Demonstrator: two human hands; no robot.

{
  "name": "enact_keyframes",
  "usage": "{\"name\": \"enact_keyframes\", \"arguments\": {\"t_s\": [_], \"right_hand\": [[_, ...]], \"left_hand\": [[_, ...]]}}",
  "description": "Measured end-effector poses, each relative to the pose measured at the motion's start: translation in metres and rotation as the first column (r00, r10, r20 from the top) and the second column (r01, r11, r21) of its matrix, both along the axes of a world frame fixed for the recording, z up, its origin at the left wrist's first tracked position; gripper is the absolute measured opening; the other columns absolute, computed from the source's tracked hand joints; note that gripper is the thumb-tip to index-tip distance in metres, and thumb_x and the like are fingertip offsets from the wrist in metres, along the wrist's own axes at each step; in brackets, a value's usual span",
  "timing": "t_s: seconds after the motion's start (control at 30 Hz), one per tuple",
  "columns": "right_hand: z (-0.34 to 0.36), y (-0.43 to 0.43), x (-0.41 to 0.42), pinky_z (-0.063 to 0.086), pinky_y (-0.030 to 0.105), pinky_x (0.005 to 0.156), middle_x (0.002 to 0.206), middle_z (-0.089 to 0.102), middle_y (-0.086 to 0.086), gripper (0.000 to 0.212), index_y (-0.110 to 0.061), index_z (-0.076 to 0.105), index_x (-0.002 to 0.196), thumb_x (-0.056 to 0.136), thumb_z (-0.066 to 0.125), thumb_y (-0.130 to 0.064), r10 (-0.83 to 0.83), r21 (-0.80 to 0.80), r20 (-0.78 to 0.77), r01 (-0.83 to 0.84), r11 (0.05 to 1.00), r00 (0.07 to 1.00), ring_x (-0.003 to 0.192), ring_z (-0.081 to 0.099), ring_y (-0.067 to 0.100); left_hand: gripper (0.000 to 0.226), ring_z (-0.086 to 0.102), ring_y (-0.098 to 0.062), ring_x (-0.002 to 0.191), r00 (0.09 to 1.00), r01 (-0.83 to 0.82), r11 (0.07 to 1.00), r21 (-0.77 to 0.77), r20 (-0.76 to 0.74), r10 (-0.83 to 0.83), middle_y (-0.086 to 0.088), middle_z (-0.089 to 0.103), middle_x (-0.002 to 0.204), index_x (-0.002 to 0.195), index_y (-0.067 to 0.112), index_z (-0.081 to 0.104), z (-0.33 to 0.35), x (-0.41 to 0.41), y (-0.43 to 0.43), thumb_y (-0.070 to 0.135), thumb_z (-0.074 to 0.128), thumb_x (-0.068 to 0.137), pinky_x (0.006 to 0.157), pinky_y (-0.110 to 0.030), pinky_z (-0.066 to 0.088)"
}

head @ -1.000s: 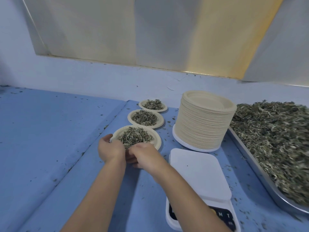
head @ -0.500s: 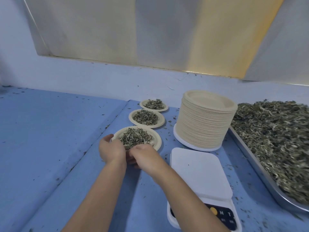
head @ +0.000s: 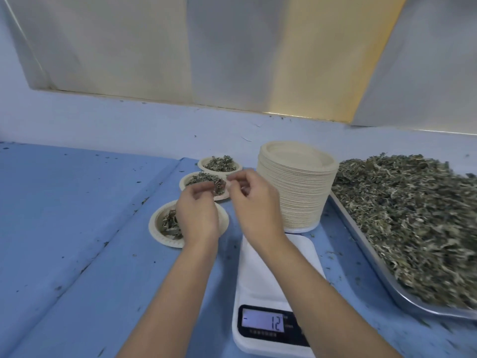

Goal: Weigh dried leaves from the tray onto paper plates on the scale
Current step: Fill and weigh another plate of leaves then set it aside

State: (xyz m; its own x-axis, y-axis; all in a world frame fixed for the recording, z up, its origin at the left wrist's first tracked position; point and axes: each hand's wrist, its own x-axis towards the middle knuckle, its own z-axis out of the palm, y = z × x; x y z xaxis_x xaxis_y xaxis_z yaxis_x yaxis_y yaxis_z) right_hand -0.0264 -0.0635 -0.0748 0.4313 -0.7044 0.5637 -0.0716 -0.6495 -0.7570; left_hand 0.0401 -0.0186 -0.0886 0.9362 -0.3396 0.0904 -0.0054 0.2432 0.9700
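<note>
Three paper plates of dried leaves stand in a row on the blue table: the nearest plate (head: 154,228), a middle plate (head: 186,182) and a far plate (head: 204,163). My left hand (head: 197,215) hovers over the nearest plate with its fingers loosely curled and nothing plainly held. Raised beside it, my right hand (head: 255,202) is between the middle plate and the tall stack of empty plates (head: 296,195), fingers loosely curled. The white scale (head: 255,275) has a bare platform, and its display (head: 263,322) reads 12. The metal tray (head: 361,233) on the right holds the heap of dried leaves (head: 413,215).
Leaf crumbs are scattered over the blue table (head: 77,202). A fold in the cover runs diagonally left of the plates. A pale blue wall and a metal panel rise behind the table. The tray's rim lies close to the scale's right side.
Both hands have let go of the nearest plate's front rim and risen up and away from me, the right toward the plate stack. The view has tilted down, showing the scale's display.
</note>
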Motion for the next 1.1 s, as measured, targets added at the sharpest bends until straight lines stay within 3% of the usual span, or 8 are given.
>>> {"name": "enact_keyframes", "arguments": {"t_s": [0.1,0.2,0.33,0.47,0.77,0.9,1.1], "right_hand": [[0.020,-0.023,-0.021,0.040,0.027,0.075,0.093,0.066,0.000,0.014,-0.010,0.068,0.099,0.091,0.056,-0.011,-0.226,-0.389,-0.015,0.202,0.899,0.974,0.091,0.054,0.019],[0.038,-0.048,-0.038,0.037,0.027,0.089,0.106,0.068,0.004,0.022,-0.009,0.069,0.108,0.093,0.053,-0.011,-0.396,-0.571,-0.084,0.281,0.771,0.915,0.110,0.049,0.024],[0.048,-0.074,-0.052,0.040,0.040,0.095,0.120,0.064,0.008,0.032,-0.010,0.062,0.120,0.099,0.038,-0.014,-0.480,-0.568,-0.410,0.194,0.800,0.775,0.118,0.046,0.028],[0.049,-0.080,-0.055,0.045,0.043,0.089,0.115,0.064,0.012,0.031,-0.006,0.063,0.115,0.099,0.036,-0.010,-0.456,-0.557,-0.530,0.111,0.823,0.715,0.109,0.053,0.031],[0.048,-0.087,-0.053,0.049,0.037,0.077,0.099,0.064,0.012,0.027,-0.008,0.064,0.110,0.095,0.043,0.001,-0.471,-0.602,-0.533,0.076,0.795,0.703,0.095,0.058,0.030],[0.047,-0.088,-0.052,0.043,0.034,0.069,0.086,0.058,0.010,0.027,-0.005,0.064,0.104,0.093,0.042,0.005,-0.471,-0.600,-0.529,0.081,0.796,0.706,0.092,0.057,0.030],[0.038,-0.090,-0.054,0.035,0.032,0.087,0.114,0.061,0.013,0.042,-0.003,0.057,0.124,0.089,0.039,0.011,-0.487,-0.655,-0.420,0.115,0.747,0.766,0.109,0.046,0.028]], "left_hand": [[0.026,0.067,-0.015,0.086,0.989,0.127,0.988,-0.085,-0.070,-0.133,-0.005,0.070,0.093,0.088,0.013,0.064,0.015,-0.020,-0.009,-0.004,0.044,0.086,0.077,-0.026,0.050],[0.028,0.065,-0.016,0.077,0.969,0.190,0.968,-0.161,-0.127,-0.211,-0.009,0.068,0.089,0.082,0.011,0.062,0.028,-0.036,-0.015,-0.006,0.040,0.089,0.073,-0.025,0.049],[0.029,0.063,-0.014,0.073,0.951,0.231,0.956,-0.179,-0.168,-0.261,-0.003,0.068,0.081,0.078,0.013,0.062,0.037,-0.050,-0.014,-0.004,0.040,0.089,0.079,-0.025,0.048],[0.029,0.063,-0.013,0.069,0.945,0.242,0.953,-0.184,-0.178,-0.275,0.000,0.069,0.076,0.078,0.013,0.063,0.041,-0.053,-0.011,-0.002,0.041,0.090,0.078,-0.024,0.049],[0.029,0.062,-0.011,0.065,0.935,0.257,0.946,-0.197,-0.197,-0.294,0.001,0.069,0.073,0.077,0.012,0.063,0.042,-0.055,-0.008,0.000,0.041,0.090,0.071,-0.020,0.047],[0.027,0.062,-0.008,0.063,0.926,0.284,0.941,-0.186,-0.200,-0.319,0.005,0.069,0.069,0.079,0.013,0.065,0.040,-0.057,-0.008,0.001,0.043,0.090,0.069,-0.019,0.047],[0.026,0.064,-0.006,0.061,0.917,0.280,0.938,-0.206,-0.231,-0.324,0.008,0.070,0.065,0.079,0.014,0.066,0.037,-0.053,-0.009,0.004,0.045,0.090,0.068,-0.019,0.048]]}}
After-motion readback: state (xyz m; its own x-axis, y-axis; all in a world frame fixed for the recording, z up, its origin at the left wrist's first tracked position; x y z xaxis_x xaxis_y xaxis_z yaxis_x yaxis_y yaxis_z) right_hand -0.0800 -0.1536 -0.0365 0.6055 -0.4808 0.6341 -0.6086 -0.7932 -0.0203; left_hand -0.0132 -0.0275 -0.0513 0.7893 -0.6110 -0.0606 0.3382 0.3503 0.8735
